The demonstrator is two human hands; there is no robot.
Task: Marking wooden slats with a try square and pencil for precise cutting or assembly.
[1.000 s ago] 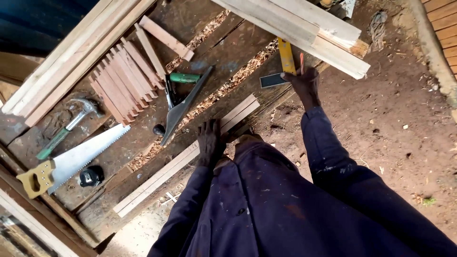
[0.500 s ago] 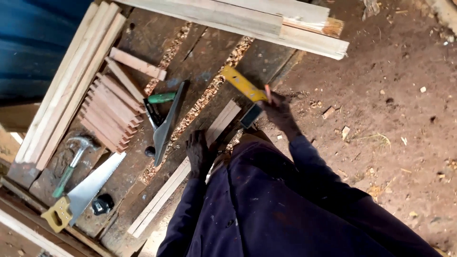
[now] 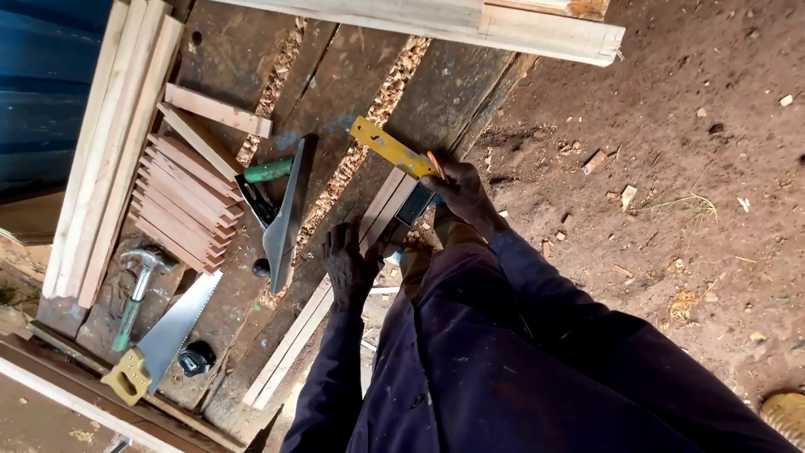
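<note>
My left hand (image 3: 350,267) presses down on a pair of long pale wooden strips (image 3: 302,331) lying along the dark workbench (image 3: 360,75). My right hand (image 3: 463,195) grips the dark stock of a try square with a yellow blade (image 3: 390,148), which lies across the far end of the strips. An orange pencil (image 3: 434,164) sticks out of the same hand. Both my arms are in dark blue sleeves.
A metal hand plane with a green handle (image 3: 281,210) lies left of the strips. A stack of short wood slats (image 3: 186,201), a hammer (image 3: 138,281), a handsaw with a yellow handle (image 3: 159,340) and a black tape measure (image 3: 197,359) lie further left. Long planks (image 3: 470,21) cross the top. Dirt floor at right.
My right hand has brought the try square from the far planks down onto the end of the strips. My left hand has stayed on the strips.
</note>
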